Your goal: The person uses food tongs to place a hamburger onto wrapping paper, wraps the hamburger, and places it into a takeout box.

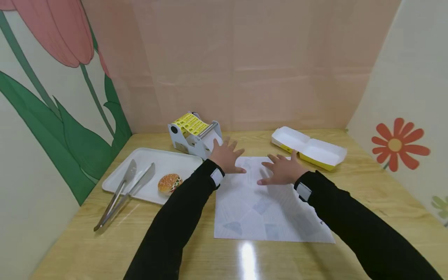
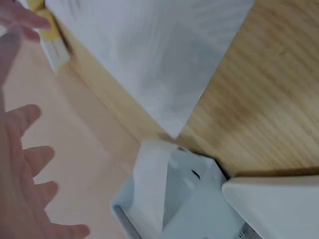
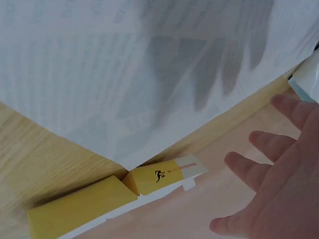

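A white printed sheet of paper (image 1: pixel 259 217) lies flat on the wooden table. Over its far left part my left hand (image 1: pixel 225 156) is held with fingers spread and nothing in it; the left wrist view shows its fingers (image 2: pixel 37 159) apart from the paper. My right hand (image 1: pixel 282 170), also spread and holding nothing, hovers above the far right part, casting a finger-shaped shadow on the sheet in the right wrist view. Behind the left hand stands a label dispenser (image 1: pixel 196 134) with a yellow label roll. Beyond the right hand sits an open yellow-and-white burger box (image 1: pixel 322 152).
On the left, a white tray (image 1: pixel 120 171) carries a burger (image 1: pixel 169 183) and metal tongs (image 1: pixel 120 198), whose joined end reaches over the tray's near edge onto the table (image 1: pixel 84 249). A pinkish wall (image 1: pixel 231 70) closes off the back.
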`<state>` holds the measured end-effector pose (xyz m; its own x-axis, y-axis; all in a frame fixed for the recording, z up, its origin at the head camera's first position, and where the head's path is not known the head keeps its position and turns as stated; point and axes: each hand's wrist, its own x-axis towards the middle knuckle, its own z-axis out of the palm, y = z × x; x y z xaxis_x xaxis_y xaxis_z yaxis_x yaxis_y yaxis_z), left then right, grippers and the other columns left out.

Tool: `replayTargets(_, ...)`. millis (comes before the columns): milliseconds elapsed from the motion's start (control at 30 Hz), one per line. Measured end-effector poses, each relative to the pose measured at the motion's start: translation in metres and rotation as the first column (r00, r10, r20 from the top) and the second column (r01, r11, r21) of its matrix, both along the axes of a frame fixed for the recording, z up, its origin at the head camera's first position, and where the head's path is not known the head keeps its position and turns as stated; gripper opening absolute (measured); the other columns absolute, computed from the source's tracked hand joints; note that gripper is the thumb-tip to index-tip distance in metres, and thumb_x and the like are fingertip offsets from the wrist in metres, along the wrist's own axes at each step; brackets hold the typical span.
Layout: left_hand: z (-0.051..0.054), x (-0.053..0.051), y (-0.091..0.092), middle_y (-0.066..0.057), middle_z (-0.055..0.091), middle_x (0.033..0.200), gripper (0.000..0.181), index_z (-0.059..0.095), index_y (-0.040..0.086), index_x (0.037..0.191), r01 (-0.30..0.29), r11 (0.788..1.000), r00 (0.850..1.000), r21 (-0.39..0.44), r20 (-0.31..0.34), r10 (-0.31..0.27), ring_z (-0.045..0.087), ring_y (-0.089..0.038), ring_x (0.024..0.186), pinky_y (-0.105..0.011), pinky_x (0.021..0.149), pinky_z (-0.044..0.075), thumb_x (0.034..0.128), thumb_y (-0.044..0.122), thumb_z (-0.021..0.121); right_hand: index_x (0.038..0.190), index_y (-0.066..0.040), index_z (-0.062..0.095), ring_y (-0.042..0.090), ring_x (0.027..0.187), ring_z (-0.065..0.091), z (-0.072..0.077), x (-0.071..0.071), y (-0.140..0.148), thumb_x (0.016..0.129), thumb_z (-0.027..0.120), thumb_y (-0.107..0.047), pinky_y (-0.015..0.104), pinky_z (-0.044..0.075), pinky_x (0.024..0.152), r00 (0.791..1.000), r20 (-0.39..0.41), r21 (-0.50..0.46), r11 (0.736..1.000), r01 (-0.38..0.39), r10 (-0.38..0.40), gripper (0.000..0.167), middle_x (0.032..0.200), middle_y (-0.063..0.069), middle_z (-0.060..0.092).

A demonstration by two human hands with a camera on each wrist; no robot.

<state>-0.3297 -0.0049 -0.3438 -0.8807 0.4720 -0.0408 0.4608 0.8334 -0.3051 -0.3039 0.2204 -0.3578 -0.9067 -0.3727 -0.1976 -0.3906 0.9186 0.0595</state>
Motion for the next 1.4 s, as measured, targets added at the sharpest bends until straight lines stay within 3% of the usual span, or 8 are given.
replayTargets(300, -0.041, 0.02, -0.007, -0.003, 0.04, 0.152, 0.085, 0.037, 0.029, 0.15, 0.034, 0.999, 0.982, 0.03, 0.183, -0.039, 0.035, -0.031, 0.139, -0.051, 0.106, 0.035, 0.082, 0.077, 0.049, 0.136, -0.004, 0.053, 0.045, 0.126, 0.045, -0.03, 0.036, 0.022, 0.073, 0.052, -0.084, 0.078, 0.0, 0.098, 0.994, 0.092, -0.053, 0.997, 0.062, -0.057, 0.102, 0.137, 0.022, 0.053)
replayTargets(433, -0.059, 0.021, -0.011, -0.002, 0.055, 0.137, 0.081, 0.047, 0.023, 0.144, 0.048, 0.999, 0.966, 0.023, 0.252, -0.052, 0.053, -0.026, 0.123, -0.052, 0.101, 0.039, 0.0821, 0.075, 0.052, 0.124, 0.002, 0.06, 0.038, 0.106, 0.059, -0.038, 0.065, 0.034, 0.073, 0.059, -0.079, 0.07, 0.026, 0.099, 0.986, 0.121, -0.079, 0.989, 0.123, -0.113, 0.096, 0.118, 0.02, 0.064)
replayTargets(567, -0.067, 0.022, -0.014, -0.001, 0.063, 0.123, 0.073, 0.057, 0.02, 0.132, 0.043, 0.999, 0.962, 0.011, 0.271, -0.044, 0.06, -0.024, 0.112, -0.062, 0.099, 0.035, 0.0816, 0.073, 0.056, 0.111, 0.004, 0.063, 0.025, 0.081, 0.058, -0.032, 0.09, 0.036, 0.072, 0.064, -0.075, 0.051, 0.049, 0.078, 0.972, 0.163, -0.092, 0.978, 0.188, -0.172, 0.088, 0.095, 0.012, 0.065)
replayTargets(667, -0.063, 0.024, -0.015, -0.004, 0.063, 0.123, 0.073, 0.059, 0.017, 0.129, 0.028, 0.999, 0.955, 0.031, 0.293, -0.036, 0.059, -0.024, 0.113, -0.062, 0.1, 0.035, 0.0812, 0.071, 0.059, 0.108, 0.004, 0.063, 0.022, 0.076, 0.055, -0.033, 0.099, 0.035, 0.067, 0.068, -0.075, 0.047, 0.05, 0.072, 0.967, 0.175, -0.089, 0.975, 0.202, -0.184, 0.089, 0.092, 0.01, 0.063)
replayTargets(767, -0.058, 0.027, -0.016, -0.005, 0.065, 0.116, 0.071, 0.061, 0.013, 0.125, 0.035, 0.998, 0.947, 0.058, 0.317, -0.052, 0.061, -0.022, 0.106, -0.049, 0.094, 0.045, 0.0812, 0.069, 0.062, 0.108, 0.004, 0.063, 0.024, 0.079, 0.057, -0.036, 0.099, 0.037, 0.06, 0.072, -0.076, 0.049, 0.05, 0.076, 0.971, 0.168, -0.071, 0.98, 0.184, -0.17, 0.094, 0.098, 0.014, 0.063)
replayTargets(1000, -0.043, 0.034, -0.025, 0.003, 0.06, 0.076, 0.053, 0.065, 0.014, 0.088, 0.097, 0.991, 0.953, 0.093, 0.28, -0.119, 0.055, -0.012, 0.072, -0.029, 0.066, 0.047, 0.079, 0.066, 0.066, 0.125, 0.013, 0.054, 0.047, 0.113, 0.054, -0.032, 0.089, 0.043, 0.06, 0.075, -0.074, 0.059, 0.042, 0.094, 0.983, 0.154, -0.064, 0.991, 0.115, -0.104, 0.111, 0.128, 0.034, 0.052)
replayTargets(1167, -0.026, 0.051, -0.036, 0.005, 0.052, 0.064, 0.052, 0.059, 0.014, 0.072, 0.092, 0.991, 0.952, 0.098, 0.283, -0.117, 0.048, -0.011, 0.062, -0.029, 0.061, 0.044, 0.0752, 0.064, 0.072, 0.135, 0.012, 0.047, 0.049, 0.126, 0.043, -0.029, 0.079, 0.049, 0.062, 0.075, -0.071, 0.059, 0.036, 0.101, 0.986, 0.168, -0.101, 0.994, 0.031, -0.014, 0.114, 0.141, 0.032, 0.042)
replayTargets(1400, -0.015, 0.076, -0.049, 0.006, 0.052, 0.063, 0.052, 0.062, 0.014, 0.073, 0.079, 0.99, 0.938, 0.117, 0.327, -0.113, 0.046, -0.01, 0.059, -0.028, 0.056, 0.043, 0.0686, 0.063, 0.078, 0.143, 0.004, 0.04, 0.043, 0.135, 0.036, -0.025, 0.058, 0.053, 0.06, 0.078, -0.068, 0.058, 0.032, 0.106, 0.976, 0.2, -0.165, 0.985, -0.052, 0.085, 0.116, 0.151, 0.023, 0.035)
